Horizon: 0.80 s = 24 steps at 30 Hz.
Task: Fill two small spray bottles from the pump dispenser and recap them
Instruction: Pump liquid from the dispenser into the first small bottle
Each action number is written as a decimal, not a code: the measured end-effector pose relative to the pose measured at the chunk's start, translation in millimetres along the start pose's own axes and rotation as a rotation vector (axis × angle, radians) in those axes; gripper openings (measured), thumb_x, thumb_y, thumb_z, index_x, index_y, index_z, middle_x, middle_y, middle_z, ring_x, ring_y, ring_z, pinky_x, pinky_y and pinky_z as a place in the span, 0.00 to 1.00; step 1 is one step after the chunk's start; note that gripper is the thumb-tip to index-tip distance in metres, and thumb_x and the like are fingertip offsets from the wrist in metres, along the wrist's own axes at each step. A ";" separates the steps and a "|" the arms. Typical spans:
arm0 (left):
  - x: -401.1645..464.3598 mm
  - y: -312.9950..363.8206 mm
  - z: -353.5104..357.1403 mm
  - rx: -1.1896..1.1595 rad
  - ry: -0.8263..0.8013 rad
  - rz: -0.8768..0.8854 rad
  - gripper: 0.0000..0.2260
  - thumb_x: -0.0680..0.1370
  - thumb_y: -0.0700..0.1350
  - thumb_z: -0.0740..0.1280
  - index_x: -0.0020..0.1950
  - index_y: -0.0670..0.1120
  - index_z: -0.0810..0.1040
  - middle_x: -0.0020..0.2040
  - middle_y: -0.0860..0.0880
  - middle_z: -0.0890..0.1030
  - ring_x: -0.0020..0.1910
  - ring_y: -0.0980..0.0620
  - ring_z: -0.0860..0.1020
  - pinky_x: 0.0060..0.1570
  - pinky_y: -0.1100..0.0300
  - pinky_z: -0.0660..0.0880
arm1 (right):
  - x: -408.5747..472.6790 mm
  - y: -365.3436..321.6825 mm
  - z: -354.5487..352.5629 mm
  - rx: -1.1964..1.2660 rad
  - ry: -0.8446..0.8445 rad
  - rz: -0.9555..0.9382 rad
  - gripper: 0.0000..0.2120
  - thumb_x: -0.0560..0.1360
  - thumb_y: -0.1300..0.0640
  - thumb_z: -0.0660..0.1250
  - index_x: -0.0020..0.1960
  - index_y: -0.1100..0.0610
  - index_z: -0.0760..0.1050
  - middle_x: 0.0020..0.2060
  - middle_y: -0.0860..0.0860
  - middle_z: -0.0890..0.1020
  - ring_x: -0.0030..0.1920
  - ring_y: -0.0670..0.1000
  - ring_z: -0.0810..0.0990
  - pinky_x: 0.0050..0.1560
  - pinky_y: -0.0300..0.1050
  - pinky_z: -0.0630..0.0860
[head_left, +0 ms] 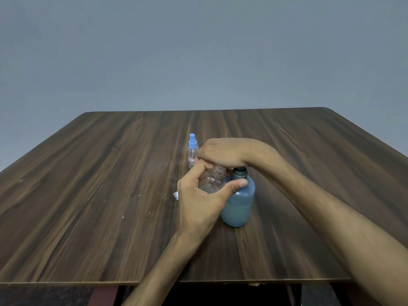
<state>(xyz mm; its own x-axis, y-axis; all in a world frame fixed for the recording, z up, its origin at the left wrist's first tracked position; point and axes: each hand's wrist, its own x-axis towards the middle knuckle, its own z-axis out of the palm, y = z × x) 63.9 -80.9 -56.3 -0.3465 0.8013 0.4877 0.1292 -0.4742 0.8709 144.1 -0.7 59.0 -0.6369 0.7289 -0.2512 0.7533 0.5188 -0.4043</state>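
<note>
- pump dispenser (pixel 239 204): blue-grey bottle standing upright on the wooden table (pixel 88 195), near the middle and toward the near edge; a paler band fills its lower half; its dark collar shows just under the right hand.
- right hand (pixel 223 152): palm down on top of the dispenser, covering the pump head; fingers bent forward and downward over the head and reaching toward the open bottle; whether they curl round the head or only press on it cannot be told.
- left hand (pixel 198 199): fingers and thumb curled round the open spray bottle (pixel 213 181), gripping its clear body; the thumb tip lies against the dispenser's shoulder.
- open spray bottle: small, clear, uncapped, its threaded neck bare; held tilted, touching the left side of the dispenser, with its mouth up under the right hand; the nozzle of the pump is hidden, so contact with the mouth cannot be told.
- second spray bottle (pixel 192 151): small, clear, with a light blue spray cap on; stands upright on the table just behind the hands; bears a small red-and-white label.
- small white object (pixel 176 195): lies on the table at the left edge of the left hand, mostly hidden; kind cannot be told.
</note>
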 end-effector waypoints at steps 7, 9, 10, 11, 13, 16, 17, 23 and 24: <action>-0.6 1.6 -0.6 0.034 -0.005 0.031 0.15 0.67 0.41 0.87 0.46 0.42 0.84 0.43 0.49 0.88 0.45 0.49 0.87 0.48 0.52 0.84 | -4.9 1.6 -8.0 -0.001 0.128 -0.057 0.22 0.85 0.57 0.53 0.53 0.57 0.86 0.43 0.52 0.87 0.45 0.58 0.86 0.43 0.46 0.78; -0.2 1.6 -0.2 0.032 0.003 0.033 0.15 0.67 0.41 0.87 0.46 0.42 0.84 0.43 0.50 0.88 0.45 0.50 0.87 0.47 0.58 0.83 | -6.4 -0.6 -8.2 -0.077 0.102 -0.080 0.22 0.85 0.59 0.52 0.55 0.57 0.86 0.48 0.52 0.86 0.49 0.59 0.86 0.50 0.51 0.80; 0.0 1.8 0.4 0.026 0.009 0.030 0.15 0.67 0.41 0.87 0.46 0.42 0.84 0.43 0.50 0.88 0.44 0.50 0.87 0.47 0.59 0.82 | -6.6 -2.2 -6.6 -0.113 0.082 -0.078 0.21 0.85 0.60 0.52 0.56 0.59 0.86 0.52 0.55 0.86 0.51 0.60 0.86 0.54 0.54 0.81; -0.1 1.8 0.8 0.019 0.012 0.030 0.15 0.66 0.40 0.87 0.46 0.42 0.84 0.43 0.49 0.88 0.45 0.50 0.87 0.47 0.60 0.82 | -6.7 -3.2 -4.5 -0.126 0.072 -0.065 0.20 0.85 0.61 0.53 0.57 0.61 0.85 0.54 0.57 0.86 0.53 0.60 0.85 0.57 0.56 0.81; -0.4 1.7 0.8 0.009 0.010 0.042 0.15 0.67 0.40 0.87 0.47 0.42 0.84 0.43 0.49 0.88 0.46 0.48 0.87 0.48 0.58 0.82 | -6.1 -3.5 -1.9 -0.146 0.081 -0.037 0.19 0.85 0.62 0.53 0.59 0.65 0.83 0.57 0.59 0.85 0.55 0.61 0.84 0.60 0.59 0.80; -0.2 1.1 0.4 0.014 0.011 0.043 0.15 0.67 0.40 0.87 0.47 0.42 0.84 0.43 0.49 0.88 0.45 0.48 0.87 0.48 0.57 0.83 | -7.2 -4.9 -6.1 -0.141 0.112 -0.057 0.20 0.86 0.59 0.53 0.57 0.60 0.85 0.52 0.55 0.86 0.53 0.58 0.84 0.56 0.55 0.80; 0.0 1.4 0.0 0.016 0.007 0.044 0.15 0.67 0.40 0.87 0.47 0.42 0.84 0.43 0.49 0.88 0.45 0.49 0.87 0.48 0.56 0.83 | -7.9 -5.1 -7.6 -0.095 0.132 -0.058 0.21 0.86 0.57 0.53 0.56 0.57 0.85 0.48 0.52 0.86 0.51 0.56 0.83 0.54 0.52 0.79; -0.2 2.7 1.1 0.019 0.021 0.034 0.16 0.66 0.42 0.87 0.46 0.42 0.83 0.43 0.49 0.88 0.45 0.47 0.87 0.48 0.55 0.83 | -13.4 -9.0 -5.1 -0.154 0.105 -0.047 0.20 0.85 0.61 0.54 0.59 0.60 0.85 0.54 0.54 0.86 0.54 0.58 0.83 0.59 0.56 0.80; -0.6 2.6 1.1 0.011 0.020 0.030 0.16 0.66 0.41 0.87 0.46 0.42 0.83 0.43 0.48 0.88 0.46 0.47 0.87 0.49 0.55 0.83 | -13.2 -8.8 -3.4 -0.170 0.102 -0.037 0.19 0.85 0.61 0.54 0.59 0.62 0.84 0.56 0.55 0.86 0.56 0.60 0.83 0.61 0.59 0.79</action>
<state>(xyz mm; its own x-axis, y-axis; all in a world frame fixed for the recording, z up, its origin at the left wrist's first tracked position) 65.5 -82.2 -54.3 -0.3608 0.7793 0.5123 0.1502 -0.4936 0.8566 146.5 -13.4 68.9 -0.6510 0.7450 -0.1456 0.7523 0.6077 -0.2546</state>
